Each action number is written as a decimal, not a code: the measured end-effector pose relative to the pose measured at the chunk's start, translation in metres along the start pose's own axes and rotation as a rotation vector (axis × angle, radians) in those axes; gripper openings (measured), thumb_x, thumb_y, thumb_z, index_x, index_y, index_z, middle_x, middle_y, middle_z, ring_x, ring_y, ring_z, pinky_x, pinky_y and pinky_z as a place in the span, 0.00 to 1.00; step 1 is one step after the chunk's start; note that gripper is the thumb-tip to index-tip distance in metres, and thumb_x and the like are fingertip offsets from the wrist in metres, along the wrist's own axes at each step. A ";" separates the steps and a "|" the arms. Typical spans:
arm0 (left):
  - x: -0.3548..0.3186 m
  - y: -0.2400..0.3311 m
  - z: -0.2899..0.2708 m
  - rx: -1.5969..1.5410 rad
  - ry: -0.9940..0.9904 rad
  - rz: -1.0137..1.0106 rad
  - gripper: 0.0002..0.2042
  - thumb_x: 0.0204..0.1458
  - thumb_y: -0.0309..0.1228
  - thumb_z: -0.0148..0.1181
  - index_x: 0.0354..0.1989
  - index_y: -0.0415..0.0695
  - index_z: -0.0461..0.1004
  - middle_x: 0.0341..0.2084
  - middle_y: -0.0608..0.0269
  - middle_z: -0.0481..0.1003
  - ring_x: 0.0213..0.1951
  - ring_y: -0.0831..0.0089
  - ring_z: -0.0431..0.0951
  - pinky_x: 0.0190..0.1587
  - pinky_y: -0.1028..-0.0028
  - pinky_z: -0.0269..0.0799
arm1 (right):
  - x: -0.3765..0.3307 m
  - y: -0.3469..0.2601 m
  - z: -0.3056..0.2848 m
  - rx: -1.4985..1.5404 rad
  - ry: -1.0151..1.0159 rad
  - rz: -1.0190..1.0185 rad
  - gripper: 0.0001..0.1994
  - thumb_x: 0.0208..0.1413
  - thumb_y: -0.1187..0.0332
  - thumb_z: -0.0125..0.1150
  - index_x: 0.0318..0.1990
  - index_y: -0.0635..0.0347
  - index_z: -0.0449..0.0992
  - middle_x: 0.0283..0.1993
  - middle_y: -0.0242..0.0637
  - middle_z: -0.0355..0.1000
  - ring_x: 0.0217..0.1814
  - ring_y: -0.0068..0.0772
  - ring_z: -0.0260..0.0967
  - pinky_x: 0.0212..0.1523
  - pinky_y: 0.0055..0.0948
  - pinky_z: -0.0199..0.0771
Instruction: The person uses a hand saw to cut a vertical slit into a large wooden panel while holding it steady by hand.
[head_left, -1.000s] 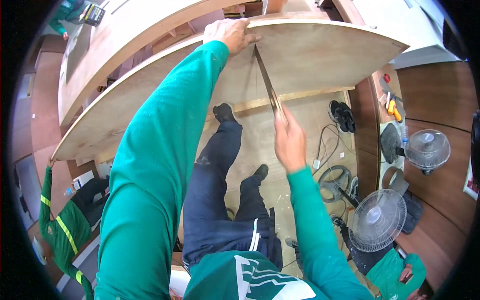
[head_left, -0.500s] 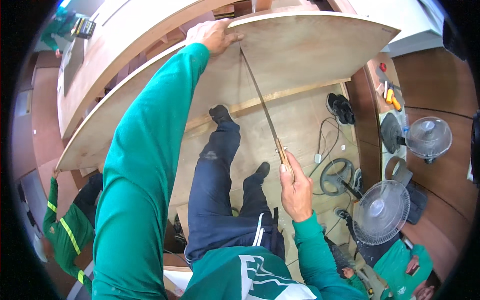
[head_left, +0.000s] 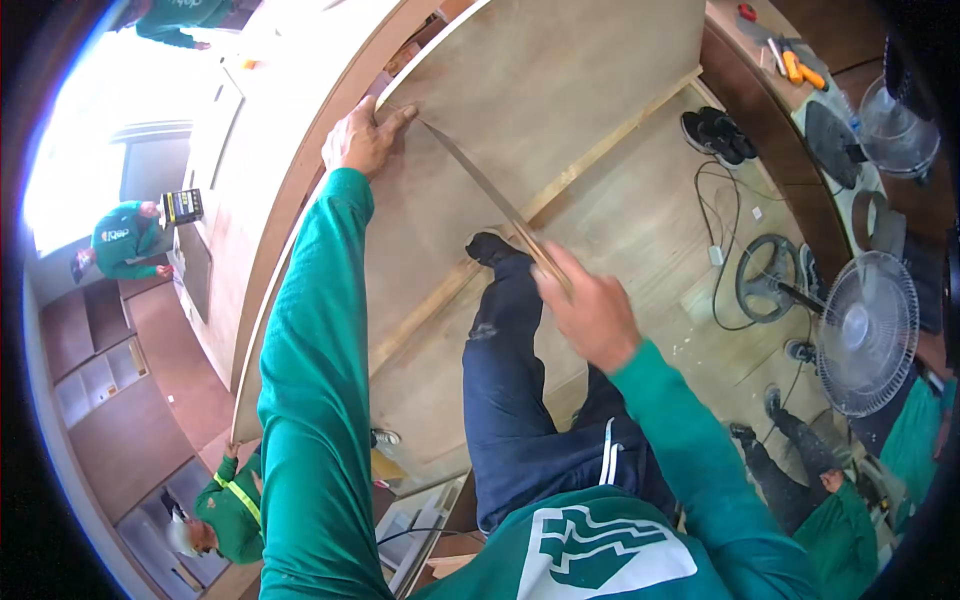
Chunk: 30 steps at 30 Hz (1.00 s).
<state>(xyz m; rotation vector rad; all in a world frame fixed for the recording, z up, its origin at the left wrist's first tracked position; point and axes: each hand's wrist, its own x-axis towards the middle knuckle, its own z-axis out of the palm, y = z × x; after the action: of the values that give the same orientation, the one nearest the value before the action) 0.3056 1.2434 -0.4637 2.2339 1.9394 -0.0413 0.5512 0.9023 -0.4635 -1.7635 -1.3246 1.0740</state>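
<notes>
My right hand [head_left: 592, 310] is wrapped round the wooden handle of a handsaw [head_left: 482, 183]. The saw's long thin blade slants up and left, its far end meeting a large plywood panel [head_left: 570, 80] near the panel's edge. My left hand [head_left: 362, 140] grips that edge close beside the blade, thumb lying on the panel's face and fingers over the rim. The fingertips of my left hand are partly hidden. Below the panel my dark shoe [head_left: 492, 247] rests by a long wooden batten [head_left: 600, 160].
On the right stand a pedestal fan [head_left: 855, 330], a pair of black shoes [head_left: 718, 136] and a loose cable [head_left: 705, 215]. Yellow-handled tools [head_left: 795, 68] lie on a ledge. A co-worker [head_left: 228, 515] at lower left touches the panel's far end. Other people are at left and lower right.
My right hand has pushed the saw forward, so less blade shows before the panel. My left hand keeps its grip on the edge. The whole view has turned and shifted.
</notes>
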 end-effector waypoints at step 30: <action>-0.024 -0.004 -0.018 -0.220 -0.028 -0.012 0.34 0.67 0.68 0.65 0.76 0.65 0.81 0.64 0.55 0.87 0.66 0.50 0.86 0.69 0.52 0.80 | 0.072 -0.019 0.019 -0.141 -0.099 0.010 0.28 0.83 0.50 0.57 0.74 0.66 0.79 0.40 0.62 0.85 0.40 0.64 0.86 0.46 0.51 0.82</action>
<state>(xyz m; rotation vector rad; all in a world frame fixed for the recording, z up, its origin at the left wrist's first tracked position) 0.2962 1.2233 -0.4435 2.0693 1.8440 0.1313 0.5367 0.9777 -0.4704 -1.8416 -1.4852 1.1091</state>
